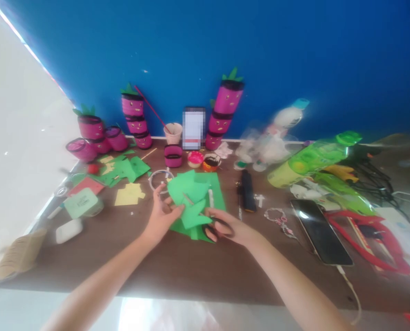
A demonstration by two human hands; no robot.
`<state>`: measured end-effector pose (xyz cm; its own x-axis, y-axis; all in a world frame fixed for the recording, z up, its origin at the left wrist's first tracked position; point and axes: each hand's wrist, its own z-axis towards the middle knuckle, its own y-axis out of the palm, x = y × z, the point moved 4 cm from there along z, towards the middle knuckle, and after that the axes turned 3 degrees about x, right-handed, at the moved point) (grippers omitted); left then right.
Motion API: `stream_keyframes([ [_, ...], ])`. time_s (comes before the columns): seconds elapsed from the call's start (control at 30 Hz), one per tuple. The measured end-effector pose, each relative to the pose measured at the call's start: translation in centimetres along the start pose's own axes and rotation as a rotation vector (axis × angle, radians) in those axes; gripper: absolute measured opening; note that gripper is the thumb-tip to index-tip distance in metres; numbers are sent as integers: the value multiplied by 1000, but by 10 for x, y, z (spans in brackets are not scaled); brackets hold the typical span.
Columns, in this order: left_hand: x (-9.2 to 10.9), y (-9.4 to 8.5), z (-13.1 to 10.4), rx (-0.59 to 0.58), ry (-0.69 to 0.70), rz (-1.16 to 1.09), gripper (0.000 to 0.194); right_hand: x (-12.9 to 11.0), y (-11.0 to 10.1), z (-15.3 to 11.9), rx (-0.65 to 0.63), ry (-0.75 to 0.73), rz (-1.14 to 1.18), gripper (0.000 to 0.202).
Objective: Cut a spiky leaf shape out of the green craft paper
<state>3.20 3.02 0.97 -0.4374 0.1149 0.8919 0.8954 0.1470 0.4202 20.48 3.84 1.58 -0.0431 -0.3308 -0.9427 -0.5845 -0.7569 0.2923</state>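
A piece of green paper with pointed, cut edges is pinched in my left hand, thumb on top. My right hand is closed round scissors with dark handles. Their blades lie at the lower right of the paper and are mostly hidden or blurred. Beneath both hands a larger green sheet lies on the brown table. A roll of tape sits just behind my left hand. Behind the sheet stand a small purple cup, a pot of pink paint and a dark pot.
Purple stacked figures with green leaf tops stand along the blue wall. Paper scraps and a white case are at left. To the right lie a black phone on a cable, a green bottle and a dark, long object.
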Motion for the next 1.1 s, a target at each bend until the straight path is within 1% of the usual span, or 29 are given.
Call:
stream_keyframes([
  [0.13, 7, 6, -4, -2, 60, 49, 76, 1, 0, 0, -18, 2, 21, 51],
  [0.27, 11, 7, -7, -5, 72, 103, 70, 3, 0, 0, -31, 2, 24, 51],
  [0.33, 11, 7, -7, -5, 85, 133, 62, 5, -1, 0, -45, 6, 20, 51],
  [0.47, 11, 3, -7, 21, 117, 172, 38, 7, -1, 0, -45, 24, 11, 50],
  [0.53, 10, 2, -7, 36, 121, 180, 33, 6, -1, -1, -32, 34, -2, 49],
  [0.77, 12, -2, -7, 81, 170, 199, 31, 1, 3, 0, 14, 74, 15, 50],
  [0.97, 12, -5, -4, 97, 181, 199, 30, 2, 2, 3, 32, 93, 27, 51],
  [1.1, 13, -9, -4, 163, 214, 225, 27, 2, 1, 3, 32, 78, -1, 50],
])
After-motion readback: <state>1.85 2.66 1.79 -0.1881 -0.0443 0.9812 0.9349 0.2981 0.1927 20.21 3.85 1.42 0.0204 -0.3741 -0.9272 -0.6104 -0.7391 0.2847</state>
